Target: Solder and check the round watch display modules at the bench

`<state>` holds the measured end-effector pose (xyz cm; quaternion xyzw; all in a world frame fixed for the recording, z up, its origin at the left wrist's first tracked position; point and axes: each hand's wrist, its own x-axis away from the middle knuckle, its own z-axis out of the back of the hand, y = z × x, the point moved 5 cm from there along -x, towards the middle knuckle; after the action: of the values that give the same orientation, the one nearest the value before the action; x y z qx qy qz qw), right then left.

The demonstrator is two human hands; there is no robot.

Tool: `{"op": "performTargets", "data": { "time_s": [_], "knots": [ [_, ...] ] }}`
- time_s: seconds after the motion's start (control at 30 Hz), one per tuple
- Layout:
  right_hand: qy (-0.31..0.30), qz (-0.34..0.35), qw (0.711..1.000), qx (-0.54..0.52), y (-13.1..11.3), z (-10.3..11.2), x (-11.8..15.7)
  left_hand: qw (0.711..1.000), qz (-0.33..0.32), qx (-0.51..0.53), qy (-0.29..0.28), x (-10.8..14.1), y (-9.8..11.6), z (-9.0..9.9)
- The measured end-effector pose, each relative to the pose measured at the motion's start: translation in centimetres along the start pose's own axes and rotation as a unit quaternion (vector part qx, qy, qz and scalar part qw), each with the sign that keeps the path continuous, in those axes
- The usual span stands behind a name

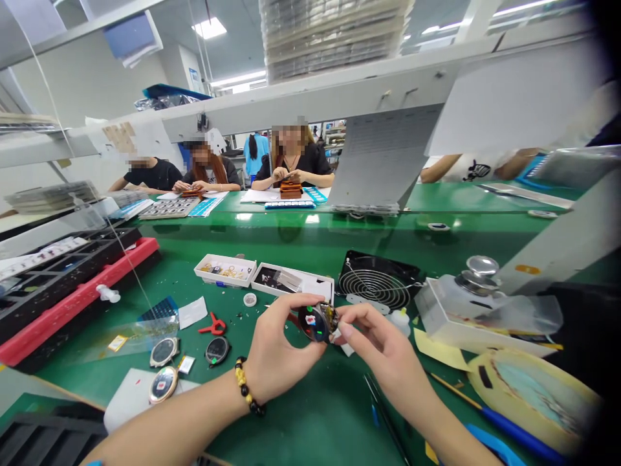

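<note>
Evidently, in the head view, both hands are raised over the green bench (334, 404) and meet at one round watch (311, 321). The left forearm slants up from the lower left, a black-and-yellow beaded bracelet (245, 387) at its wrist. The left hand (279, 349) is curved into a C, half open: its fingers arch over the top edge of the watch while the thumb comes in from below, so the watch is gripped between them. Its dark face, bearing stickers, is tilted, and inner parts show along the side toward the right hand (383, 353). The right forearm rises from the lower right; thumb and forefinger are drawn nearly together at those parts, touching or very close, but I cannot tell whether they pinch a separate piece.

Left of the left hand lie a red clamp (213, 325) and a dark watch unit (217, 351). Beyond the right hand stands a black fan (378, 281); below it, near the wrist, lie tweezers (385, 417).
</note>
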<state>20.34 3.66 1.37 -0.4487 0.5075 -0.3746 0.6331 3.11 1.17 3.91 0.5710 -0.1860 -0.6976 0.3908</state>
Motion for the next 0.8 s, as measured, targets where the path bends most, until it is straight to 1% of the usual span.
{"op": "performTargets", "data": {
  "time_s": [0.13, 0.4, 0.8],
  "knots": [
    [-0.005, -0.003, 1.000, -0.005, -0.22, 0.05, -0.03, 1.000, -0.001, 0.004, -0.004, -0.05, 0.05, -0.01],
    [-0.012, 0.005, 1.000, -0.011, -0.67, 0.07, 0.15, 0.999, -0.036, 0.018, -0.002, -0.05, 0.44, 0.07],
    [-0.018, 0.000, 1.000, -0.024, -0.77, 0.08, 0.15, 0.999, -0.034, 0.016, -0.005, 0.06, 0.39, 0.03]
  ]
}}
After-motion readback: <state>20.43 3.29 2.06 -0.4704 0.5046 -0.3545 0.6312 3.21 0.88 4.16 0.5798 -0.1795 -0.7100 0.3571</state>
